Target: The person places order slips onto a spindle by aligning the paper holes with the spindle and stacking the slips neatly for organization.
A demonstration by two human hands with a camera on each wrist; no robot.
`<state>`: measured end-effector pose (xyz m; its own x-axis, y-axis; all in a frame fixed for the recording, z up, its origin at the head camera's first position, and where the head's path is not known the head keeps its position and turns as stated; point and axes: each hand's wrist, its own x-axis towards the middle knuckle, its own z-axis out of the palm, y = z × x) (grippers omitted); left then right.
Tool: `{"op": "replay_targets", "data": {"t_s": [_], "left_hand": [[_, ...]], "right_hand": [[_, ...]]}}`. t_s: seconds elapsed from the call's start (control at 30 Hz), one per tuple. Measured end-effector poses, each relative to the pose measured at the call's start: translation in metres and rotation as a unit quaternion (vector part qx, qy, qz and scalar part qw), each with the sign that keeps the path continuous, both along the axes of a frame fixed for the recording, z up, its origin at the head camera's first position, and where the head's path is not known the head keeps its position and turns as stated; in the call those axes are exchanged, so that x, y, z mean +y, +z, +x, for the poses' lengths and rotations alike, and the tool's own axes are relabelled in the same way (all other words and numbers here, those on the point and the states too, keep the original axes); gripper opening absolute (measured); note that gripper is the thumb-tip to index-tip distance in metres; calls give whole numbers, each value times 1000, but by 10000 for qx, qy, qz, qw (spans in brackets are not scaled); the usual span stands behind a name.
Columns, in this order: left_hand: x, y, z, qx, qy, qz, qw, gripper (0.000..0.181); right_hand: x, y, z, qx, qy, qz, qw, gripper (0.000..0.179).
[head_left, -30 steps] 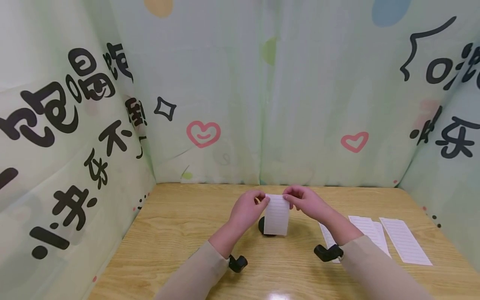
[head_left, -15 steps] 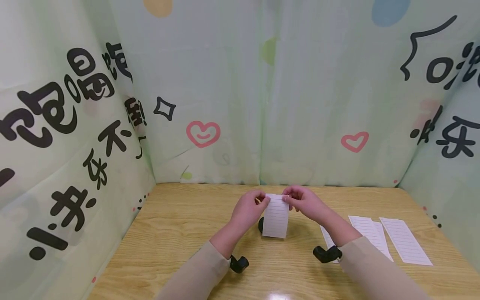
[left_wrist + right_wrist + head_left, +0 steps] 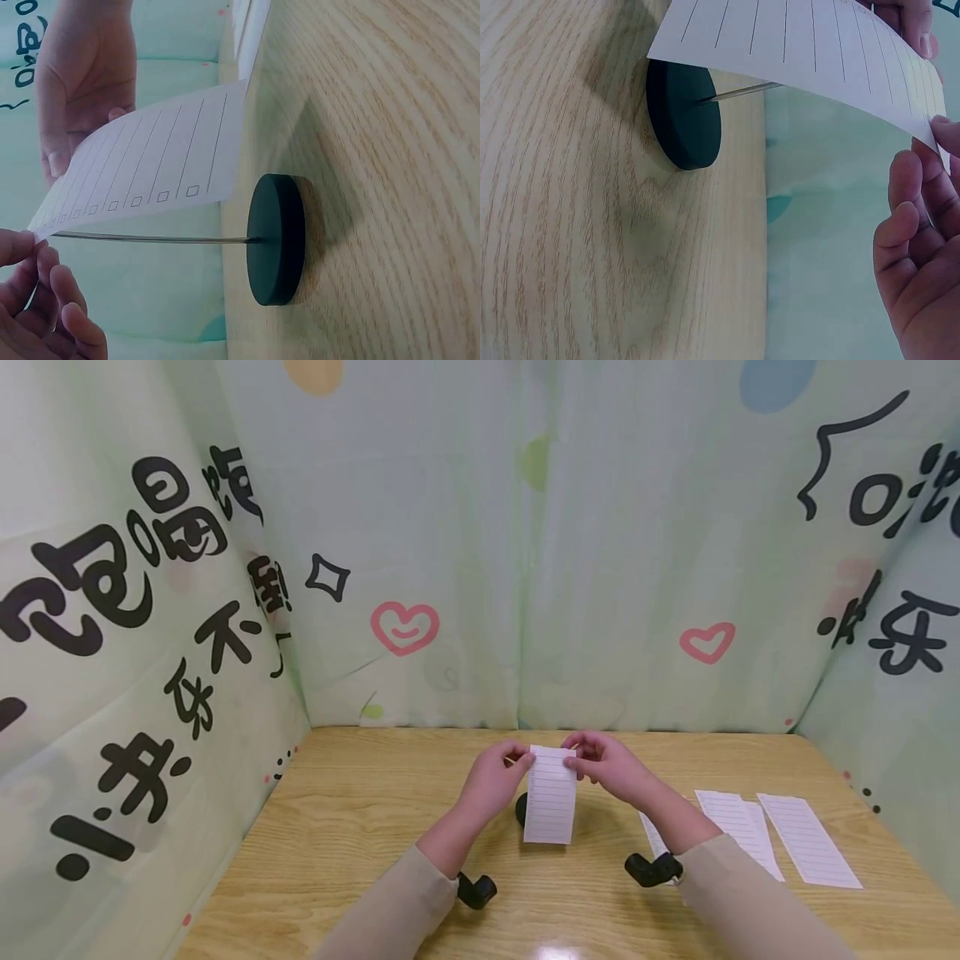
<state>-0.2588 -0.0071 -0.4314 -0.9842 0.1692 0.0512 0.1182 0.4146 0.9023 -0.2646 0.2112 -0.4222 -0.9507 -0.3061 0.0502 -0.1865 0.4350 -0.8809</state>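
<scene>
A lined white paper sheet (image 3: pixel 549 802) hangs in front of me, its top corners pinched between thumb and fingers of my left hand (image 3: pixel 491 781) and right hand (image 3: pixel 609 768). Small checkboxes run along one side of the sheet in the left wrist view, and it bows slightly. Behind it stands a memo holder with a round dark base (image 3: pixel 276 240) and a thin upright metal rod (image 3: pixel 150 239). The sheet's top edge is at the rod's upper end; whatever tops the rod is hidden by paper and fingers. In the head view the sheet covers most of the holder.
Several similar lined sheets (image 3: pixel 808 839) lie on the wooden table (image 3: pixel 360 810) to the right, some overlapping and partly behind my right forearm. Printed curtains (image 3: pixel 480 568) close off the back and both sides. Each wrist carries a black camera mount (image 3: pixel 652 869).
The sheet's lower edge has swung down and toward me, so more of its lines show. Both hands stay nearly in place, still pinching the top corners.
</scene>
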Motion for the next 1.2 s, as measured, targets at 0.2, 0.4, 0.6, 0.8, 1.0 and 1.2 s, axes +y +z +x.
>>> {"op": "replay_targets", "data": {"t_s": [0.2, 0.4, 0.6, 0.8, 1.0, 1.2], "left_hand": [[1, 1, 0, -41, 25, -122, 9999, 17], [1, 0, 0, 25, 23, -246, 9997, 15], [1, -3, 0, -35, -10, -468, 9989, 14], [0, -9, -1, -24, -137, -662, 9977, 17], [0, -15, -1, -162, -227, -752, 9968, 17], [2, -22, -2, -442, -245, -793, 9956, 16]], "right_hand": [[-1, -2, 1, -57, -121, -94, 9999, 25], [-3, -4, 2, -48, -224, -62, 9997, 25], [-4, -7, 1, -95, -230, -9, 9997, 23], [-2, -10, 3, -253, -206, 73, 9994, 24], [-3, -15, 4, -370, -143, 139, 9991, 25], [-2, -23, 4, -458, -173, 252, 9985, 24]]}}
